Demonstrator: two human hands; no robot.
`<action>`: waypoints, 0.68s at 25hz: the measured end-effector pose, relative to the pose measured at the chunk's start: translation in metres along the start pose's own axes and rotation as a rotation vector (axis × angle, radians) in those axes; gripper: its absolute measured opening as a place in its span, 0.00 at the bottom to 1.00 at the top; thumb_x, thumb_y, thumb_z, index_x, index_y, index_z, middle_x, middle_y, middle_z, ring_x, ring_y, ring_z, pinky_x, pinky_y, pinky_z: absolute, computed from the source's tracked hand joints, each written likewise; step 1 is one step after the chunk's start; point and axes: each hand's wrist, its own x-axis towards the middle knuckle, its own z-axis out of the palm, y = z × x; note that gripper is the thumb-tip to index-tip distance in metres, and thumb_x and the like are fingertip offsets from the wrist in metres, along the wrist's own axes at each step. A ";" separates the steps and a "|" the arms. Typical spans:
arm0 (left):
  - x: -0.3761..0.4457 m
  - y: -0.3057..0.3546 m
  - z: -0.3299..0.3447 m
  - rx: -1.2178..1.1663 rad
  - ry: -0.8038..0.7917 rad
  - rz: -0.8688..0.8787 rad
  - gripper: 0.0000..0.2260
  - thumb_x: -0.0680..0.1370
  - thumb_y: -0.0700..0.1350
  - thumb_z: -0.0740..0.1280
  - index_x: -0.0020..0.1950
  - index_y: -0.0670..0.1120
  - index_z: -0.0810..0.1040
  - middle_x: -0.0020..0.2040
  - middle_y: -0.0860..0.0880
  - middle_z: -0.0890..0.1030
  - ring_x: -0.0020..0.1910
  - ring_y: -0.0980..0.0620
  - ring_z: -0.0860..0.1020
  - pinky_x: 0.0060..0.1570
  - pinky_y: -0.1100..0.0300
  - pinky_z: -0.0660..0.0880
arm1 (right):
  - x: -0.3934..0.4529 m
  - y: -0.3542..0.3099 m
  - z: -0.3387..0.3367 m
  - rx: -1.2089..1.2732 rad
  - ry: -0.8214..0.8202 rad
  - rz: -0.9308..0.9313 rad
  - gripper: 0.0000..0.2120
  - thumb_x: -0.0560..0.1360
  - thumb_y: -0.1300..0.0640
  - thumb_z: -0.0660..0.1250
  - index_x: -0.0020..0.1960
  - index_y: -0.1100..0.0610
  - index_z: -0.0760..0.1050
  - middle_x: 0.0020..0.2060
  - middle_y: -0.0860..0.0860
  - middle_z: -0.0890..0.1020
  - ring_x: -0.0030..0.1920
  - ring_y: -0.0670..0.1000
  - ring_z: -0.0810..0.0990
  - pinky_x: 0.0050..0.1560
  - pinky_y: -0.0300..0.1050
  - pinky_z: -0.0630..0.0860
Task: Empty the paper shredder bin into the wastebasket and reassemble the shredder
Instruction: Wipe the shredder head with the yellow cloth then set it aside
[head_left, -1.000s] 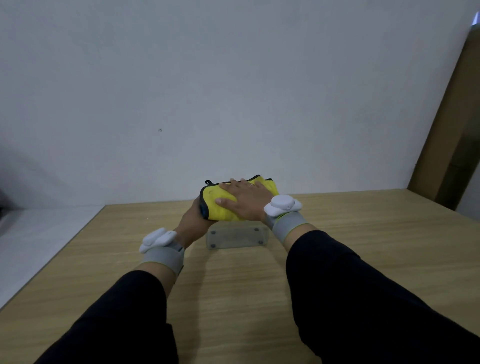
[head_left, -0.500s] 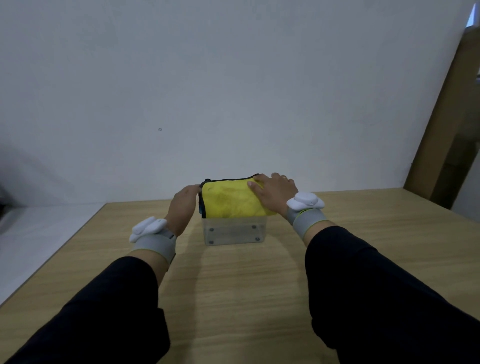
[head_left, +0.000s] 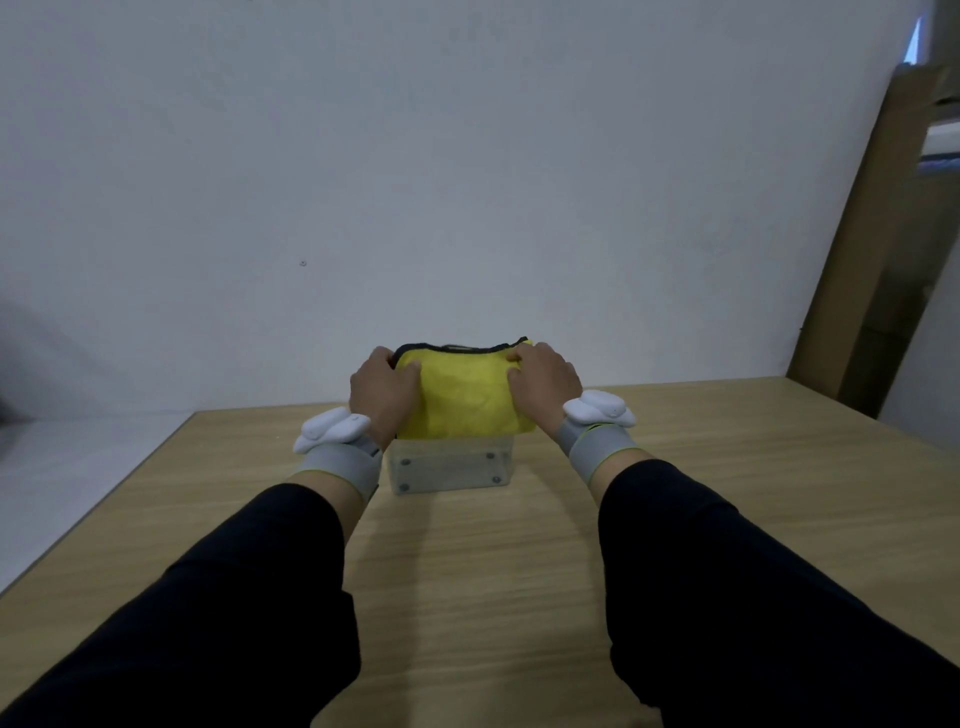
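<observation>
A small paper shredder stands on the wooden table (head_left: 467, 561) near the far wall. Its yellow top unit (head_left: 465, 395) with a black rim sits on a clear plastic bin (head_left: 449, 467) that has small round studs at its corners. My left hand (head_left: 382, 397) grips the left end of the yellow top and my right hand (head_left: 545, 384) grips its right end, fingers curled over the upper edge. Both wrists carry grey bands with white devices. No wastebasket is in view.
A plain white wall (head_left: 467, 182) rises just behind the shredder. Tall brown cardboard (head_left: 878, 234) leans at the far right corner. A white surface (head_left: 78, 457) adjoins the table's left edge.
My right hand slid from lying flat across the yellow top to its right end. My left hand rose from below onto the left end. The view moved closer.
</observation>
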 end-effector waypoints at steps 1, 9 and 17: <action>-0.001 0.004 0.001 -0.027 0.015 0.001 0.14 0.78 0.49 0.61 0.58 0.41 0.73 0.54 0.40 0.78 0.52 0.40 0.75 0.46 0.55 0.70 | 0.000 0.000 -0.001 0.016 0.017 0.001 0.18 0.79 0.58 0.55 0.66 0.54 0.72 0.61 0.57 0.73 0.57 0.61 0.75 0.53 0.48 0.68; -0.007 0.034 0.031 0.009 0.020 0.030 0.13 0.81 0.47 0.58 0.60 0.39 0.68 0.54 0.36 0.77 0.53 0.37 0.75 0.46 0.51 0.70 | 0.004 0.024 -0.017 0.088 0.097 0.071 0.19 0.78 0.64 0.52 0.66 0.56 0.69 0.60 0.57 0.68 0.48 0.62 0.77 0.42 0.48 0.68; -0.021 0.079 0.088 0.022 -0.047 0.010 0.14 0.81 0.46 0.58 0.61 0.38 0.68 0.56 0.36 0.76 0.55 0.38 0.76 0.51 0.49 0.72 | 0.006 0.090 -0.035 -0.005 0.123 0.135 0.20 0.77 0.66 0.53 0.66 0.55 0.68 0.59 0.57 0.69 0.47 0.62 0.77 0.41 0.49 0.68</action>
